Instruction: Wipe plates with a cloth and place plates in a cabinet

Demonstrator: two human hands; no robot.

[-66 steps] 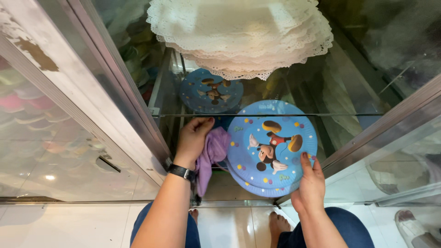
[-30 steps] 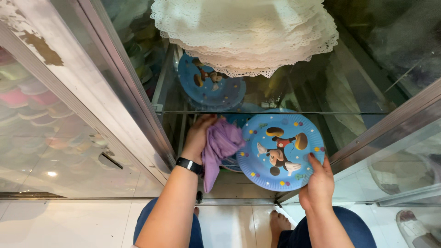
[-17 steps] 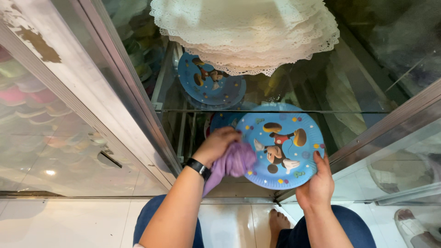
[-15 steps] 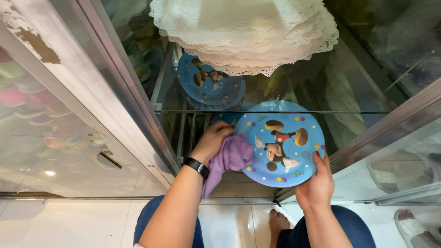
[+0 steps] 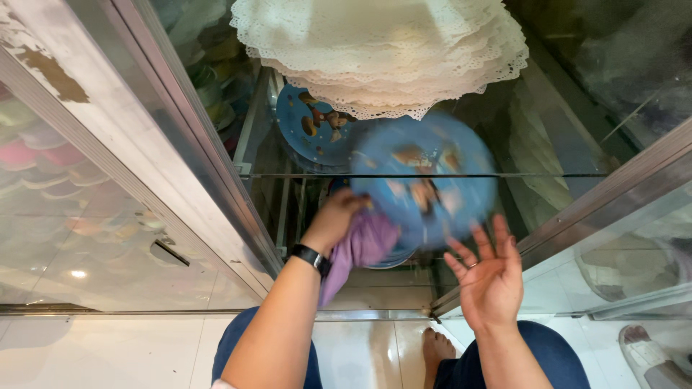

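A round blue plate [image 5: 425, 187] with cartoon pictures is blurred in front of the glass cabinet. My left hand [image 5: 335, 220], with a black watch [image 5: 311, 257] on the wrist, is closed on a purple cloth [image 5: 360, 248] at the plate's lower left edge. Whether its fingers also grip the plate is hidden by the blur. My right hand [image 5: 490, 277] hangs just below the plate's right side, palm up and fingers spread, holding nothing.
A second blue plate [image 5: 310, 126] lies on a lower shelf, under a glass shelf edge [image 5: 548, 175]. White lace doilies [image 5: 382, 50] are stacked above. A metal door frame [image 5: 180, 144] runs at the left, another frame [image 5: 613, 187] at the right. My foot [image 5: 436, 349] rests on the tiled floor.
My right hand has let go of the plate's lower right rim and spread its fingers. The plate has moved up and left and is blurred. The cloth has slid to its lower left edge.
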